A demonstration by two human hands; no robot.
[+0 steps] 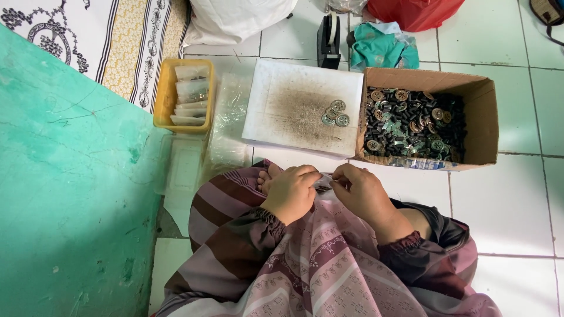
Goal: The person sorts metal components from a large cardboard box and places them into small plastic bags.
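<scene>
Both hands are closed on a small clear plastic packet [323, 183] held over the lap, the left hand [292, 192] pinching its left edge and the right hand [359, 191] its right edge. Four round metal buttons [334, 113] lie on the white board [282, 108] farther off, beside the cardboard box [484, 117]. Should either grip be slackened, the packet could be dropped into the skirt folds.

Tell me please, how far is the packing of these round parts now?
Done: the yellow tray holds several filled small clear bags. In hand: the left hand and right hand pinch one small clear bag together over the lap. Left: four round parts lie on the white board, and the cardboard box is full of many more.
</scene>
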